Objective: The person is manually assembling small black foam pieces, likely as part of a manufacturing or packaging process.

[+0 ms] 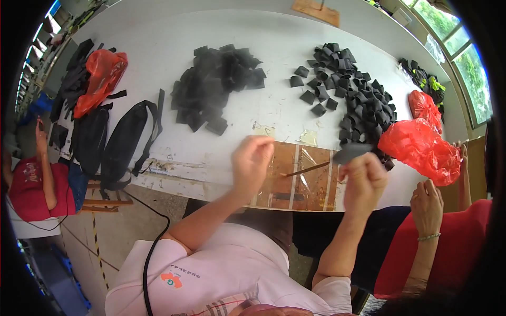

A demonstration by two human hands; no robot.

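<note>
My right hand (365, 181) is closed, and a dark piece of cloth (352, 153) sticks out from its fingertips, slightly blurred. My left hand (253, 166) hovers above the left side of a brown board (279, 181) with its fingers curled together; whether anything is in them is hidden. A thin brown stick (308, 169) lies across the taped board between my hands. Beyond my left hand spreads a heap of flat black cloth pieces (211, 87). Past my right hand, a long heap of small folded black pieces (363, 102) reaches toward the far side of the table.
Red plastic bags (421, 147) lie at the right, beside a co-worker's hand (427, 208). Black straps or bags (126, 139) and another red bag (103, 79) sit at the left. A person in red (39, 189) is farther left. A black cable (158, 237) hangs over my left side.
</note>
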